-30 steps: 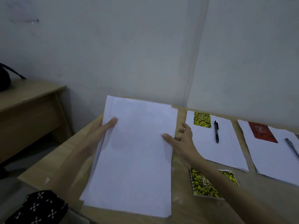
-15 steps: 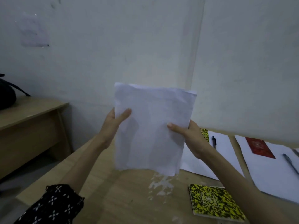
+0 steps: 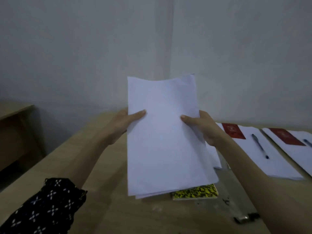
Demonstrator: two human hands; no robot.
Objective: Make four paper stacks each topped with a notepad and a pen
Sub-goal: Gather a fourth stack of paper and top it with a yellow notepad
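I hold a stack of white paper (image 3: 163, 137) upright above the wooden table (image 3: 94, 166). My left hand (image 3: 125, 123) grips its left edge, thumb on the front. My right hand (image 3: 200, 127) grips the right edge the same way. A yellow-and-black notepad (image 3: 195, 192) lies on the table, partly hidden under the stack's lower edge. To the right lie two paper stacks: one (image 3: 273, 159) bears a red notepad (image 3: 233, 132) and a pen (image 3: 260, 146); the other (image 3: 302, 152) bears a red notepad (image 3: 287, 136) and a pen (image 3: 308, 143). Another paper stack (image 3: 216, 157) shows behind my right wrist.
A clear ruler (image 3: 228, 196) lies along the table near my right forearm, with a small dark object (image 3: 244, 218) at its near end. A second wooden desk (image 3: 15, 125) stands at the left. White walls meet in a corner behind the table.
Both hands have lifted the paper stack off the table and stood it upright. The view has swung to the right, so the two red-notepad stacks now show.
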